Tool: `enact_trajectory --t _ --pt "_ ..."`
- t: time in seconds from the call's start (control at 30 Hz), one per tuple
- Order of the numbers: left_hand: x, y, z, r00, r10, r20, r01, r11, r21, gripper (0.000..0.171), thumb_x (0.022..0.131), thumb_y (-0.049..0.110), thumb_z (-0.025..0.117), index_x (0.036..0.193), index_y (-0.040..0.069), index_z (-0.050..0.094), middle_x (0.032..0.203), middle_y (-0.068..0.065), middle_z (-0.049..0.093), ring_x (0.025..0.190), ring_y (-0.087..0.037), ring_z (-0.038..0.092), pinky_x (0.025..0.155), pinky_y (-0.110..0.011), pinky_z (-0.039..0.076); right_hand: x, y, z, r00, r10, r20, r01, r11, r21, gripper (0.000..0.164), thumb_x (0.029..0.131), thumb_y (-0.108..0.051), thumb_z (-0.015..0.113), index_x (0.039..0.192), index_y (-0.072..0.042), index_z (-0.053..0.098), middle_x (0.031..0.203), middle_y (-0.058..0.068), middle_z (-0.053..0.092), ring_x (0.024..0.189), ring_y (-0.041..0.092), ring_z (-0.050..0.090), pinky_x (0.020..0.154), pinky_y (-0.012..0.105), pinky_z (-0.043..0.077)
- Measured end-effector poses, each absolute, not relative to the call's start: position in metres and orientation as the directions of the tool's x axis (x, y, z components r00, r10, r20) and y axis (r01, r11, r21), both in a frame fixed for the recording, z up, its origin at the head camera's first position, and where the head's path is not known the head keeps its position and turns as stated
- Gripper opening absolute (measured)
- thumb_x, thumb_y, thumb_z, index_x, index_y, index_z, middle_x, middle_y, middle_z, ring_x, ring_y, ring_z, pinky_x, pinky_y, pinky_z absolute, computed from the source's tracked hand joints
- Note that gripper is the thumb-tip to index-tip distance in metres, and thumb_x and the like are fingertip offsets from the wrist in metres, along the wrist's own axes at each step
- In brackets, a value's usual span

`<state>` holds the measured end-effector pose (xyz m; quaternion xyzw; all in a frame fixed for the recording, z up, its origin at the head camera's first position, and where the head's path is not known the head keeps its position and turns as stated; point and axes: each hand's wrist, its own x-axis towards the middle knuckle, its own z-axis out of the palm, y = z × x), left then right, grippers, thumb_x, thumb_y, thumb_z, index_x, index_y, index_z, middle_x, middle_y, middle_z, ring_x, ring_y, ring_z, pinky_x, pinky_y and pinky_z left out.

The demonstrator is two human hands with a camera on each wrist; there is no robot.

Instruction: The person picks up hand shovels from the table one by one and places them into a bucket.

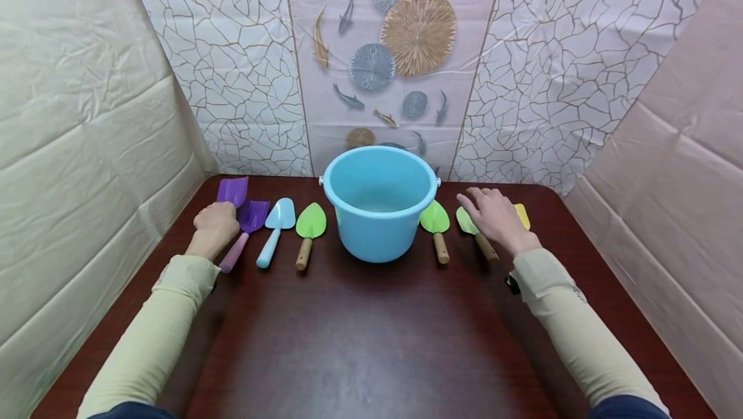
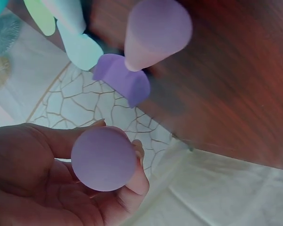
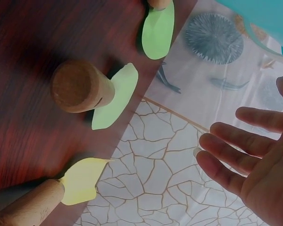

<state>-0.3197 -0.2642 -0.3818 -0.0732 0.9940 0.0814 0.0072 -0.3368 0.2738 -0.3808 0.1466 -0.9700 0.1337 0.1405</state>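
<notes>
My left hand point(image 1: 216, 225) grips a purple toy shovel point(image 1: 233, 191) by its handle, at the far left of the table. The left wrist view shows the fingers curled round the lilac handle point(image 2: 104, 159), its round end facing the camera. A second purple shovel point(image 1: 253, 215) lies right beside this hand. On the other side, my right hand point(image 1: 498, 218) hovers with fingers spread and nothing in it. It partly covers a pale green trowel point(image 1: 466, 220) with a wooden handle and a yellow shovel point(image 1: 522, 215); both show fully in the right wrist view.
A light blue bucket point(image 1: 377, 232) stands upright at the back middle. Left of it lie a green trowel point(image 1: 311, 220) and a light blue shovel point(image 1: 281, 214); another green trowel point(image 1: 435, 216) lies to its right. Cloth-covered walls point(image 1: 232, 51) enclose the dark table point(image 1: 371, 341).
</notes>
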Motion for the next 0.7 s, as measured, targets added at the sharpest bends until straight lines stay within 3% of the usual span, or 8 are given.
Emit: enact_trajectory --t 0.4,0.7 --pt "-0.319 -0.254 -0.37 -0.99 -0.14 0.009 -0.137 0.979 0.151 0.023 0.084 0.003 0.044 0.091 -0.007 0.063 0.105 -0.037 0.061 0.098 -0.054 0.06 0.074 -0.06 0.049 -0.338 0.274 -0.381 -0.908 -0.255 0.332 -0.337 0.917 -0.215 0.056 0.103 -0.045 0.035 0.125 0.002 0.058 0.122 0.026 0.062 0.114 0.045 0.054 0.093 0.058 0.044" --pt "-0.316 -0.247 -0.359 -0.995 -0.087 0.048 -0.078 0.985 0.156 0.019 0.084 0.003 0.045 0.068 0.001 0.054 0.088 -0.031 0.062 0.081 -0.049 0.061 0.059 -0.053 0.048 -0.337 0.274 -0.381 -0.922 -0.246 0.298 -0.319 0.92 -0.228 0.057 0.103 -0.044 0.036 0.129 0.003 0.055 0.128 0.027 0.058 0.119 0.045 0.051 0.097 0.059 0.041"
